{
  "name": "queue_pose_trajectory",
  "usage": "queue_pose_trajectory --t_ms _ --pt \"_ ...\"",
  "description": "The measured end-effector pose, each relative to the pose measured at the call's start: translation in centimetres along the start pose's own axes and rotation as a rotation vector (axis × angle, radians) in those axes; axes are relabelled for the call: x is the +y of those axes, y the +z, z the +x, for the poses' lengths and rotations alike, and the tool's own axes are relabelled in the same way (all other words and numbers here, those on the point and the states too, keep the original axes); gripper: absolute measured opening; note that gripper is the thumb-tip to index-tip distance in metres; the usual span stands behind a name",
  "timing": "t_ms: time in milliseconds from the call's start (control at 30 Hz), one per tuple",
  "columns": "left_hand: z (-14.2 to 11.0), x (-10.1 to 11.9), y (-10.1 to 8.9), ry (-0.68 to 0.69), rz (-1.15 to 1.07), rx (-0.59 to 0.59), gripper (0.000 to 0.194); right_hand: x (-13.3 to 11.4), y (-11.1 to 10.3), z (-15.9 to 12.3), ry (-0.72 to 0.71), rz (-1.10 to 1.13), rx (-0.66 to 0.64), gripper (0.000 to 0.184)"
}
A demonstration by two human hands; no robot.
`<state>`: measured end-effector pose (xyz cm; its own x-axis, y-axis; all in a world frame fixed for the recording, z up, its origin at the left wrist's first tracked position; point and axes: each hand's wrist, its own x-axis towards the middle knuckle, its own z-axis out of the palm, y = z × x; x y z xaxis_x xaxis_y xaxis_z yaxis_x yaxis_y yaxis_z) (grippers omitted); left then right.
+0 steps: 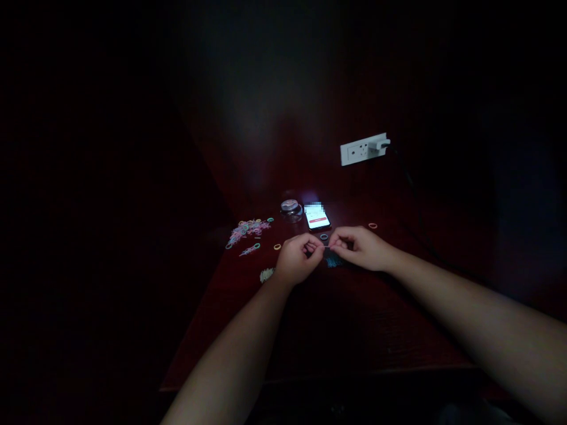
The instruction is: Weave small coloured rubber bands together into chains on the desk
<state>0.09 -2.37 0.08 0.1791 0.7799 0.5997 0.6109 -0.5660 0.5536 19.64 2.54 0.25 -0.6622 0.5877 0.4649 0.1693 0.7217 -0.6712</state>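
My left hand (pixel 301 257) and my right hand (pixel 357 248) face each other over the table, both closed in a pinch. A thin, pale hair tie (pixel 326 247) runs in a short line between their fingertips. Just beyond my fingers lies a greyish-blue hair tie (pixel 323 236). Under the right hand shows a row of blue hair ties (pixel 333 261), partly covered. A bunch of pale yellow ones (pixel 266 274) rests beside my left wrist, and a single yellow hair tie (pixel 277 247) is left of that hand.
A mixed pile of coloured hair ties (pixel 250 230) is at the table's left. Behind my hands are a clear round jar (pixel 291 209) and a lit phone (pixel 317 216). A pink hair tie (pixel 372 225) lies right. A plug sits in the wall socket (pixel 361 151), its cord hanging down.
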Motion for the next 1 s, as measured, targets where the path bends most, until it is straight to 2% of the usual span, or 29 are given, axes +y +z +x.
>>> queue_pose_trajectory --t_ms 1000 --pt "0.05 -0.38 0.04 -0.029 0.024 0.034 0.008 -0.05 -0.01 -0.03 -0.014 -0.011 0.023 0.013"
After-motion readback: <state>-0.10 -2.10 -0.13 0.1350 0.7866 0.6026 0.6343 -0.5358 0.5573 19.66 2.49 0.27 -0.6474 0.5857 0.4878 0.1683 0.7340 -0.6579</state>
